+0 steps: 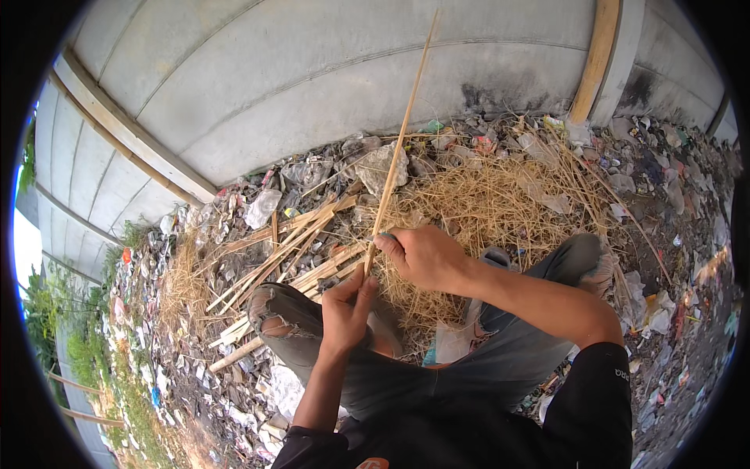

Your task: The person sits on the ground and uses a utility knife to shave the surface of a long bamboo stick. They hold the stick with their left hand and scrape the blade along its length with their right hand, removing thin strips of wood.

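A long, thin bamboo strip [404, 127] rises from my hands and points away toward the wall, tapering at its far end. My left hand [348, 306] pinches its near end between thumb and fingers. Just above that, my right hand [426, 256] is closed around the strip, its thumb pressed along it. Something small and greenish shows at the right thumb; I cannot make out whether it is part of a tool. Split bamboo strips [301, 238] lie in a loose heap beyond my left knee. Curly bamboo shavings [500, 205] cover the ground past my right hand.
A grey concrete panel wall [328, 102] runs across the back, with a bamboo pole [595, 62] against it. A pale rock [381, 168] sits behind the strips. Scattered litter [672, 180] covers the ground. My bent knees in torn trousers [437, 391] frame the work.
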A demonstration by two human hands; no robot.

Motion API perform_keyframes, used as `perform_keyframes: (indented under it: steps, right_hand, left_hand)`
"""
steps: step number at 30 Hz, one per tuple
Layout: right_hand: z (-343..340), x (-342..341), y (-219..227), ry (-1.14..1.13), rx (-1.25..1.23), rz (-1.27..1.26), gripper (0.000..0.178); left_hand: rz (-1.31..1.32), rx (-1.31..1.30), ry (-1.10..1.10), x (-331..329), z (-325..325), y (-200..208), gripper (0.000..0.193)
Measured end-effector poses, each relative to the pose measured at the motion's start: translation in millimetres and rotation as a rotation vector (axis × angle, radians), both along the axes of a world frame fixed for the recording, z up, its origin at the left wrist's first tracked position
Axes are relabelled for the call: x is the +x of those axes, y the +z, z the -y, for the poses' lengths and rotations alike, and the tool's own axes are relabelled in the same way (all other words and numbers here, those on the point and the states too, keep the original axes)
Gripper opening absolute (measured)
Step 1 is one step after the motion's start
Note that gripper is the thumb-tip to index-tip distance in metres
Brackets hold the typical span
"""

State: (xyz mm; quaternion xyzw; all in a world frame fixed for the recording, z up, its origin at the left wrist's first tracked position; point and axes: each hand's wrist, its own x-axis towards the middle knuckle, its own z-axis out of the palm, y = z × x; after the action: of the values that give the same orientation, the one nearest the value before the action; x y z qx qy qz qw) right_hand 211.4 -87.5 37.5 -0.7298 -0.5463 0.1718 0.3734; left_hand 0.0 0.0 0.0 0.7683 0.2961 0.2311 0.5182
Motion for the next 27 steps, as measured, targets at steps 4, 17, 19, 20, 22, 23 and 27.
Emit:
perform_keyframes:
  steps: [4,17,19,20,22,23,27]
  right_hand:
    - [-8,-14,-15,0.105,0.013,-0.163,0.066]
    - [-8,19,-26,0.272,-0.265,-0.870,0.051]
    - [-9,24,-25,0.231,-0.174,-0.751,0.049]
    - [-9,29,-28,0.207,-0.097,-0.656,0.049]
    - [-11,28,-25,0.163,0.056,-0.458,0.049]
    - [-9,23,-24,0.139,0.131,-0.351,0.048]
    - [-10,13,-26,0.043,0.195,-0.171,0.046]
  left_hand:
    - [0.005,-0.025,-0.005,-12,-6,11,0.040]
    - [0.049,-0.146,-0.023,-7,-6,-7,0.042]
    - [0.046,-0.122,0.000,-1,-4,0,0.042]
    - [0.045,-0.110,0.012,2,-3,1,0.042]
    - [0.028,0.064,0.088,6,-4,-7,0.038]
    - [0.020,0.151,0.126,7,-4,-10,0.036]
    - [-0.148,0.379,0.124,15,5,-2,0.029]
